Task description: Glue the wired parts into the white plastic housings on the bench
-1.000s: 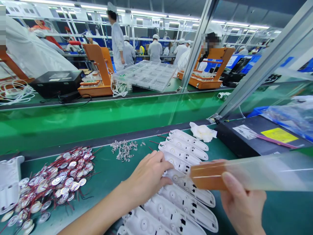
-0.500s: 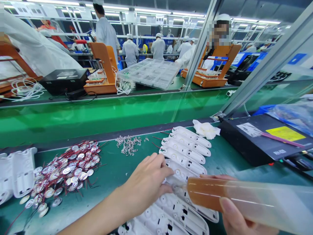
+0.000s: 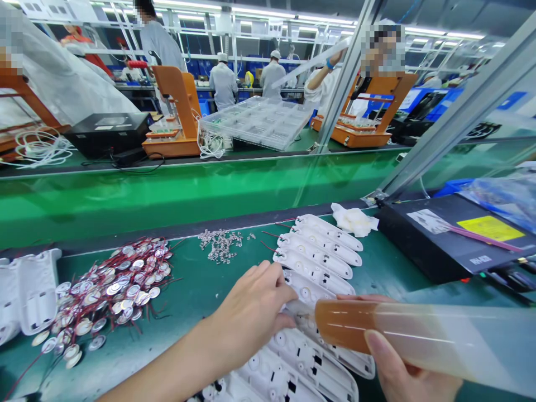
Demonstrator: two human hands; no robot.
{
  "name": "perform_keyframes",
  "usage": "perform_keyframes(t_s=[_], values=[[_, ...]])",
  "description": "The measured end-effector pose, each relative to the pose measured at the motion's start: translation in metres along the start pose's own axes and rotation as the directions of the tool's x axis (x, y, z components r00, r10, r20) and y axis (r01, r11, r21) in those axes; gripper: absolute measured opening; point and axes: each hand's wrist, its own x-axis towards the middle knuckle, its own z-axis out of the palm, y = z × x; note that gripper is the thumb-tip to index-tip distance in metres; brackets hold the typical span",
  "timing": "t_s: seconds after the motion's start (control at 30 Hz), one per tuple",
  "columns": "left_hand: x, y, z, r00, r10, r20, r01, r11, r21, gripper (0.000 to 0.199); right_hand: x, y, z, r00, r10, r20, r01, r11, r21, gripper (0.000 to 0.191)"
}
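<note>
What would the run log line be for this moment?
left hand: steadies white plastic housing in row | right hand: grip on amber-filled clear syringe tube, tip at housing | left: wired metal discs

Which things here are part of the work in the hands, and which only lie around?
In use:
left hand on the white plastic housings
right hand gripping the amber glue syringe

Lying about:
red-wired metal discs
small metal parts
white cloth
black box

Pretty typical factory floor: a green conveyor belt (image 3: 167,195) ran past the tabletop (image 3: 188,290). Strip lights (image 3: 259,14) glowed overhead, and slanted metal posts (image 3: 452,106) framed the station.
</note>
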Motion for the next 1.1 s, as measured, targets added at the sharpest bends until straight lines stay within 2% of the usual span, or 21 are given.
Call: perform_keyframes(t_s=[0.17,0.33,0.43,0.57,0.8,1.1], values=[[0.000,0.000,0.000,1.000,-0.009,0.027,0.009,1.000,0.014,0.026,0.003,0.003,-0.005,0.999,0.026,-0.036,-0.027,1.000,-0.010,0.042],[0.000,-0.001,0.000,1.000,-0.005,0.008,0.005,1.000,0.014,0.026,0.008,0.006,-0.012,1.000,-0.027,-0.006,0.027,0.997,-0.074,0.040],[0.000,-0.002,0.001,1.000,0.000,0.007,0.000,1.000,0.009,0.027,0.009,-0.001,-0.008,0.998,0.004,-0.056,-0.006,0.999,-0.047,0.039],[0.000,-0.002,0.000,1.000,-0.008,0.018,0.008,1.000,0.006,0.027,0.008,-0.008,-0.003,0.998,-0.035,-0.058,0.031,0.997,-0.069,0.035],[0.000,0.000,0.000,1.000,-0.004,0.016,0.004,1.000,0.005,0.025,0.006,-0.001,-0.004,0.999,-0.029,-0.040,0.029,1.000,-0.010,0.038],[0.001,0.002,-0.003,0.998,-0.026,0.054,0.026,1.000,0.012,0.025,0.004,-0.008,0.004,0.998,-0.063,-0.009,0.063,0.998,0.010,0.035]])
